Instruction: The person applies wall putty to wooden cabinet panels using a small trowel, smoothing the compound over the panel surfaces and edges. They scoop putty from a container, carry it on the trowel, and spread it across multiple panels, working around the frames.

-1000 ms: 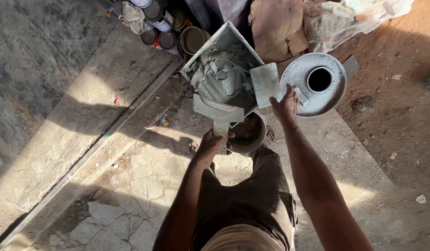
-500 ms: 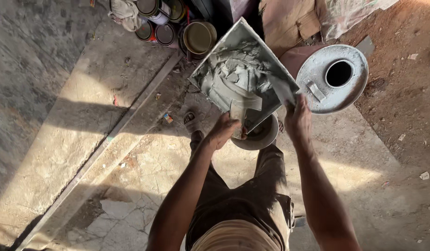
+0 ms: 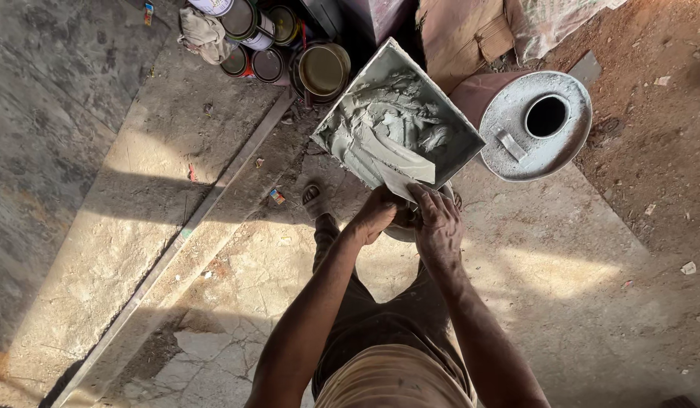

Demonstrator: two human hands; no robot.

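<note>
Head view, looking straight down past my own torso to a cracked concrete floor.

Centre frame, just above the middle: a square mortar board, tilted, loaded with wet grey mortar. My left hand is under its lower edge, fingers curled closed around what I take to be the board's handle; the handle itself is hidden by the hand. My right hand sits just beside it, clenched on the grip of a flat trowel, whose blade lies against the mortar at the board's lower corner. The two hands are nearly touching.

Directly below the hands, partly hidden: a round pan or bowl; I cannot tell what is in it. One sandalled foot shows left of the hands.

Upper right: a rust-coloured drum with a dusty grey lid and a round dark hole, close beside the board's right corner. Beyond it, red earth.

Top centre: a cluster of paint cans, some open, with a crumpled rag at their left.

A long straight metal strip runs diagonally from lower left up toward the cans. Hard sun patches and shadows across the floor.
</note>
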